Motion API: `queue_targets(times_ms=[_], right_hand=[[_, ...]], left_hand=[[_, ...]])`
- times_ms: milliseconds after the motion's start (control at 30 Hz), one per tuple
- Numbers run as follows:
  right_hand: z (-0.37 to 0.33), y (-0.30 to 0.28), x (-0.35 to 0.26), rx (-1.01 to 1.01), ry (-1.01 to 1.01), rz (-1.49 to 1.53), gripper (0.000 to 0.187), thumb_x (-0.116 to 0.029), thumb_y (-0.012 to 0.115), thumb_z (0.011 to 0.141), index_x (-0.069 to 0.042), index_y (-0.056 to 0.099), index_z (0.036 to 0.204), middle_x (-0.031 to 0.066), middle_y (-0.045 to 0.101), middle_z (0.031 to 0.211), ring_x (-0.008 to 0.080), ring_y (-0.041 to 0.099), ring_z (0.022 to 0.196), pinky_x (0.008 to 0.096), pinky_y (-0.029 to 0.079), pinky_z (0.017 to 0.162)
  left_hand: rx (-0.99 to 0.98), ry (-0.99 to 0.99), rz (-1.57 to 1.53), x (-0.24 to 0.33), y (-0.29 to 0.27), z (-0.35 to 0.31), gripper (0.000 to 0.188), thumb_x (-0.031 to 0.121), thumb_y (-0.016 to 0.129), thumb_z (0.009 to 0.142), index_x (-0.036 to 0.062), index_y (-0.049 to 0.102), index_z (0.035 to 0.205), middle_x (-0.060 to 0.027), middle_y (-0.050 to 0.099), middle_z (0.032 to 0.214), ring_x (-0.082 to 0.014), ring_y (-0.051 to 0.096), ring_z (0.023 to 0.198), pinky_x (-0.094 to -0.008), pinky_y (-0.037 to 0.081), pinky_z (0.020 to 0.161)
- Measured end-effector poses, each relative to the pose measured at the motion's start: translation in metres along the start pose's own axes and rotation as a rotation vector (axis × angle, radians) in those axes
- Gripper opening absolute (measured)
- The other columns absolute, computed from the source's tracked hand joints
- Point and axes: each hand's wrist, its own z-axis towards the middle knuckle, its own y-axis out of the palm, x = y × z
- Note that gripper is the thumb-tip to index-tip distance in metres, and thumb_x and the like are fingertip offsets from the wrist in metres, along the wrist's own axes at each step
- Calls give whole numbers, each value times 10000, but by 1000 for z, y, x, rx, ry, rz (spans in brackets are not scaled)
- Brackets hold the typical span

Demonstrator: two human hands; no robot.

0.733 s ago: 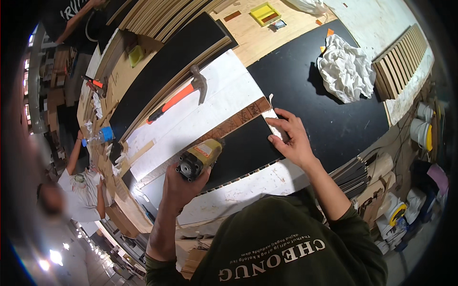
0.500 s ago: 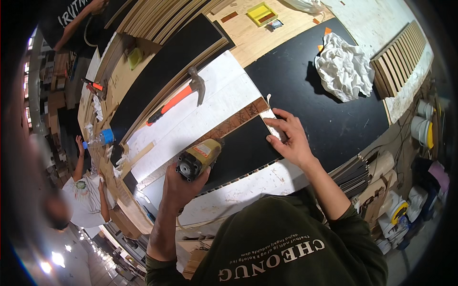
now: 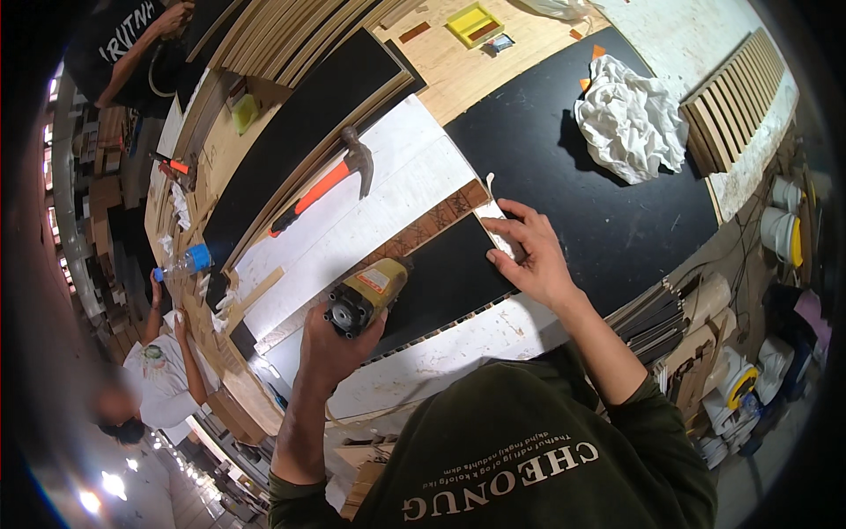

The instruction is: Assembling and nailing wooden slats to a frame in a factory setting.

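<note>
A yellow air nail gun (image 3: 377, 284) with a dark bolted cap is in my left hand (image 3: 339, 346), its fingers wrapped round it. The tool stands over the long black panel (image 3: 445, 273), near a brown patterned strip (image 3: 423, 231); its nose is hidden beneath its body. My right hand (image 3: 538, 264) grips a short white strip (image 3: 504, 236) across the panel's right end, thumb on the near side and fingers on the far side. Beyond the panel, a claw hammer (image 3: 328, 183) with an orange and black handle lies on a white board (image 3: 397, 145).
A crumpled white cloth (image 3: 630, 115) lies on a black sheet (image 3: 529, 110) at the right. Slatted wood (image 3: 736, 101) sits beyond it. A yellow tray (image 3: 474, 25) and a water bottle (image 3: 189, 259) are on the bench. Co-workers (image 3: 167, 370) stand at the left.
The view has shifted slightly, and both my hands keep their places on the nail gun and white strip. At the left, a co-worker's raised hand has come down beside the bottle.
</note>
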Motion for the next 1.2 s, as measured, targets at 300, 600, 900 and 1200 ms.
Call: queue_targets(times_ms=[300,600,900,1200], right_hand=[[0,0,-1,-1,2,-11,404,-132,716,737,-168,652,1135,107,506,1298,298,506,1076,382,398,942],[0,-2,0,14,-5,4,411,-153,718,731,-173,651,1136,100,510,1300,301,519,1038,385,406,917],[0,-3,-2,19,-16,-13,415,-162,712,731,-176,647,1140,106,514,1299,306,524,1032,392,407,911],[-1,-4,-3,3,4,5,395,-171,708,749,-179,647,1139,95,509,1302,297,512,1053,387,392,923]], left_hand=[[21,79,132,8,2,-5,320,236,741,749,-17,673,932,-181,687,876,-283,683,842,-374,527,748],[-62,-70,-40,19,13,5,369,192,743,743,-32,648,1021,-177,686,946,-264,677,892,-358,524,793],[-78,-14,12,10,14,10,430,209,758,729,-23,620,1063,-192,663,990,-311,652,930,-370,506,833],[-96,-5,51,24,12,9,435,210,753,736,-38,607,1063,-192,667,989,-296,652,956,-361,505,841]])
